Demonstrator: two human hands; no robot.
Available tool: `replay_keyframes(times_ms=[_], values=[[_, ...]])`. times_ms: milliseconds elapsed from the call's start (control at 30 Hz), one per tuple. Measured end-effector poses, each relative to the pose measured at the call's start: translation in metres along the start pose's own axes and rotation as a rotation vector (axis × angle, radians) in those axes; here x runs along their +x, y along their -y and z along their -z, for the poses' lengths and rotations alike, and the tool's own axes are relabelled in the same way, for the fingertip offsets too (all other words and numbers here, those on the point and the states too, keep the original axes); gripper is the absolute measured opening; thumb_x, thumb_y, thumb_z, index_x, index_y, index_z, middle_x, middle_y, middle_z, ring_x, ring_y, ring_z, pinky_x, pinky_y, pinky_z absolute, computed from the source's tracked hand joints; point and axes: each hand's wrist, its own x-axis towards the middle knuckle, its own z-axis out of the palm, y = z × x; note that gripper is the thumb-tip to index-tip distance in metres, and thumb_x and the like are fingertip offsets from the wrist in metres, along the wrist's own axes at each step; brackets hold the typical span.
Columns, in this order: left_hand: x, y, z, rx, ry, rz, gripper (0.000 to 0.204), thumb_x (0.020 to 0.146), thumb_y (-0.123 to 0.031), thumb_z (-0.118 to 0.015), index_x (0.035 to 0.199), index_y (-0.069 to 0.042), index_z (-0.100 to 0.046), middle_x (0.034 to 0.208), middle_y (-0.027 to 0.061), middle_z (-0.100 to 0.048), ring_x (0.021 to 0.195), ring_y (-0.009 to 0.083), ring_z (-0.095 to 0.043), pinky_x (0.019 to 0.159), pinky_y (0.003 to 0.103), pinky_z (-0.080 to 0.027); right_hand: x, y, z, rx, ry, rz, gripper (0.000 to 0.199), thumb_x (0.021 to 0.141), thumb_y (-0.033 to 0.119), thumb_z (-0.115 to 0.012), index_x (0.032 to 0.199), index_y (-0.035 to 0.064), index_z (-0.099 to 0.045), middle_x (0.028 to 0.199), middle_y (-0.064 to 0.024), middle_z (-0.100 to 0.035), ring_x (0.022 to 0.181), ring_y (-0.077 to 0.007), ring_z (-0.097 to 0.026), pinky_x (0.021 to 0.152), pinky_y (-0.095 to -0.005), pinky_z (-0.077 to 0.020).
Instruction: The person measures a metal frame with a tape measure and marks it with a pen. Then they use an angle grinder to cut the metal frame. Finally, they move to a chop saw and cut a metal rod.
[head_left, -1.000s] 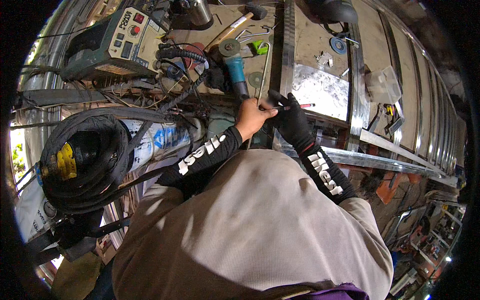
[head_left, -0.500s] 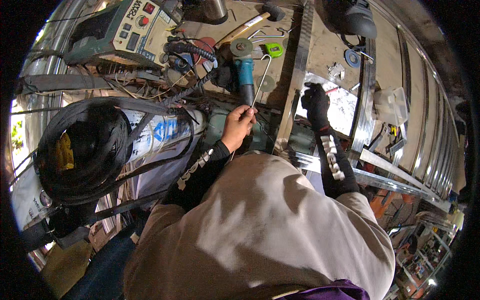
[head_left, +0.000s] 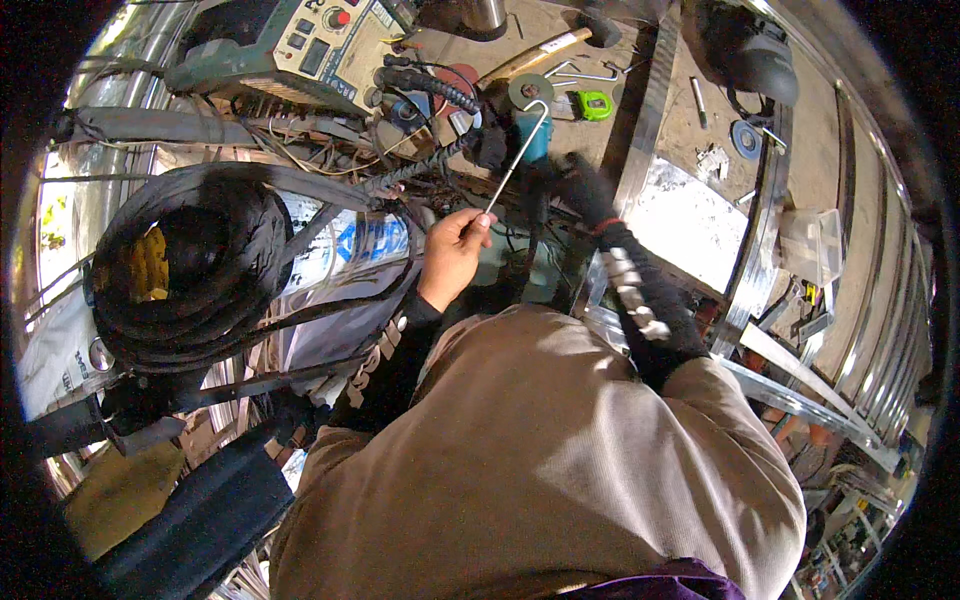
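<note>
My bare left hand point(head_left: 455, 256) pinches the lower end of a thin metal rod with a hooked tip point(head_left: 513, 167). The rod slants up to the right, its hook passing in front of an angle grinder point(head_left: 536, 143) with a teal body and a grey disc. My right hand point(head_left: 586, 190), in a black glove, is just right of the grinder's dark handle. Its fingers merge with the dark surroundings, so their grip and any contact with the handle are unclear. Bare sheet metal point(head_left: 690, 212) lies to the right of this hand.
Beyond the grinder lie a hammer point(head_left: 535, 55), bent rods point(head_left: 585, 72) and a green tape measure point(head_left: 594, 106). A welding machine point(head_left: 300, 50), coiled black cable point(head_left: 190, 265) and gas cylinder point(head_left: 375, 240) stand left. Metal bars point(head_left: 652, 95), a slim stick point(head_left: 698, 102) and a clear container point(head_left: 810, 245) are right.
My right hand has moved left from the sheet metal to beside the grinder. A slim stick now shows on the board beyond the sheet. The left hand still holds the rod; the view has shifted.
</note>
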Motion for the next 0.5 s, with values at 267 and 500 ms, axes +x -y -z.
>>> replay_keyframes(times_ms=[267, 500], values=[[0.003, -0.023, 0.028, -0.231, 0.065, 0.137, 0.023, 0.104, -0.022, -0.060, 0.108, -0.002, -0.070, 0.073, -0.0028, -0.057, 0.060, 0.0033, -0.044, 0.052, 0.021, -0.033, 0.007, 0.015, -0.018, 0.290, 0.129, -0.031, 0.042, 0.083, 0.035, -0.074, 0.104, -0.0018, -0.068, 0.083, -0.0179, -0.072, 0.082, -0.0311, -0.072, 0.072, -0.0421, -0.0549], [0.042, -0.053, 0.012, -0.095, 0.247, -0.009, 0.024, 0.105, -0.021, -0.056, 0.112, -0.002, -0.069, 0.068, -0.0043, -0.051, 0.058, 0.0038, -0.040, 0.053, 0.023, -0.032, -0.102, 0.019, 0.071, 1.233, -0.080, -0.234, 0.045, 0.087, 0.019, -0.075, 0.123, 0.0010, -0.056, 0.097, -0.0082, -0.069, 0.078, -0.0184, -0.066, 0.075, -0.0329, -0.0553]])
